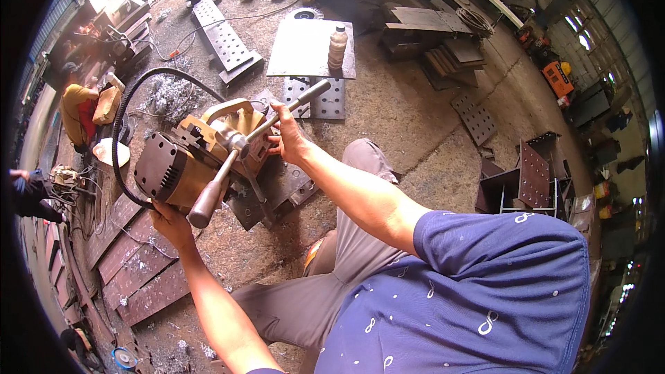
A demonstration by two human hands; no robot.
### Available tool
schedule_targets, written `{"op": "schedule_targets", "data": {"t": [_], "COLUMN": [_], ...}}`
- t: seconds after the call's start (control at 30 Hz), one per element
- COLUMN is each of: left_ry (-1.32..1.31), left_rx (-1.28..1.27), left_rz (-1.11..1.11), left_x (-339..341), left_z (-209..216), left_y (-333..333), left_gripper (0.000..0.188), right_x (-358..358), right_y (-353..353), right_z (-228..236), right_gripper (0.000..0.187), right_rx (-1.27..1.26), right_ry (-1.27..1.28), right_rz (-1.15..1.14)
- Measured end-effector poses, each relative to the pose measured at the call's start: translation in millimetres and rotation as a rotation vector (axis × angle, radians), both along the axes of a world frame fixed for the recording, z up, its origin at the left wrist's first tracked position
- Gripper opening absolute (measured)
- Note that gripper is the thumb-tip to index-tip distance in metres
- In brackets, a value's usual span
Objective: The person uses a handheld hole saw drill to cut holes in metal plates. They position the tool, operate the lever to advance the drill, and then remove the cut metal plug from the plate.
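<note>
A yellow-and-black magnetic drill lies tilted in front of me, its dark motor end toward the left. Its steel feed handle has spokes sticking out, one ending in a thick grip. My left hand holds the motor end from below, its fingers partly hidden behind the housing. At the far side, my right hand grips the drill's body beside a feed spoke, fingers bent. A black corrugated cable loops from the motor over the top. Beneath the drill are dark steel plates.
Drilled brown plates lie at the left, strewn with metal shavings. A bottle stands on a pale sheet ahead. Another person crouches at the far left. A perforated steel bracket sits at the right.
</note>
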State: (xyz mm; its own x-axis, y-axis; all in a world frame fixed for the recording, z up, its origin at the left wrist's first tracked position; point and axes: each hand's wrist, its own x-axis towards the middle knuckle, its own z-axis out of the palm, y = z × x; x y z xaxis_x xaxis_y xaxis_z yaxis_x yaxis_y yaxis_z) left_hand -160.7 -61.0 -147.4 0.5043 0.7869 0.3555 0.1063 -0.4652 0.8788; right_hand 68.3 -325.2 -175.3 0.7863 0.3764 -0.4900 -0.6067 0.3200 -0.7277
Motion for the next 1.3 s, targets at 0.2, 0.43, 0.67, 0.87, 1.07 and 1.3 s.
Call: {"op": "schedule_targets", "data": {"t": [0.2, 0.43, 0.67, 0.87, 1.07, 1.3], "left_ry": [-0.004, 0.035, 0.053, 0.024, 0.015, 0.012], "left_rx": [0.017, 0.07, 0.028, 0.029, 0.028, 0.036], "left_rz": [0.017, 0.044, 0.028, 0.033, 0.038, 0.073], "left_x": [3, 1, 1, -1, 6, 1], "left_z": [2, -1, -7, -4, 2, -5], "left_y": [-4, -2, 6, 2, -6, 0], "left_gripper": [0.054, 0.054, 0.055, 0.054, 0.053, 0.052], "right_x": [3, 5, 9, 2, 11, 4], "right_y": [-1, 1, -1, 2, -1, 3], "right_z": [0, -5, -12, -3, -9, -6], "right_gripper": [0.113, 0.105, 0.103, 0.105, 0.103, 0.102], "right_rx": [-0.025, -0.021, -0.006, -0.025, -0.003, 0.002], "right_ry": [-0.013, -0.011, -0.039, -0.041, -0.05, -0.063], "right_rz": [-0.012, -0.002, 0.011, -0.002, -0.03, -0.019]}}
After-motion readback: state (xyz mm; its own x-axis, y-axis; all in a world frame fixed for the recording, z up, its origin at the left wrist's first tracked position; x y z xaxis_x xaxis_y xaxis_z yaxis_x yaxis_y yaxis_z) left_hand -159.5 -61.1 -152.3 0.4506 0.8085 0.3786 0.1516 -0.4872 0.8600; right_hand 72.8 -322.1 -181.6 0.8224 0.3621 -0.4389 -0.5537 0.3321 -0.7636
